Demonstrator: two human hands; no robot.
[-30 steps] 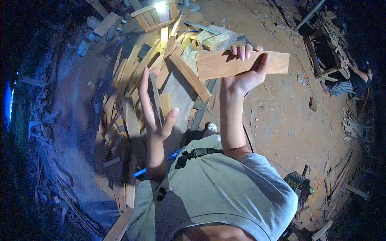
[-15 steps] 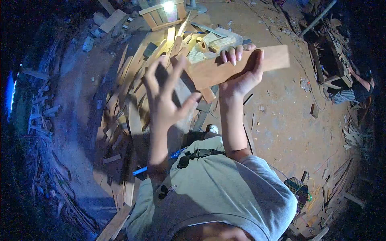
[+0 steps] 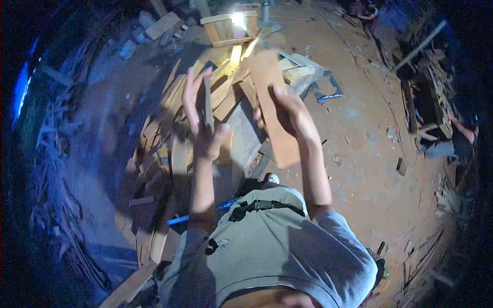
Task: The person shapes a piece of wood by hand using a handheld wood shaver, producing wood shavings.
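My right hand is closed around a flat, smooth piece of wooden board, its thumb over the near face and fingertips at the left edge. The board stands almost upright in view, slightly smeared by motion. To its left, my left hand is raised with fingers apart and thumb out. A narrow dark strip shows between that hand's fingers and thumb. Beneath both hands lies a heap of wood offcuts, with a grey flat surface between them.
A slatted wooden crate stands behind the heap beside a bright lamp. At right, another person's arm shows near a wooden frame. A long plank lies at lower left. Scraps litter the dirt floor.
The board has turned from nearly level to nearly upright and moved left in my right hand. My left hand's fingers have turned more upright. The view has shifted slightly.
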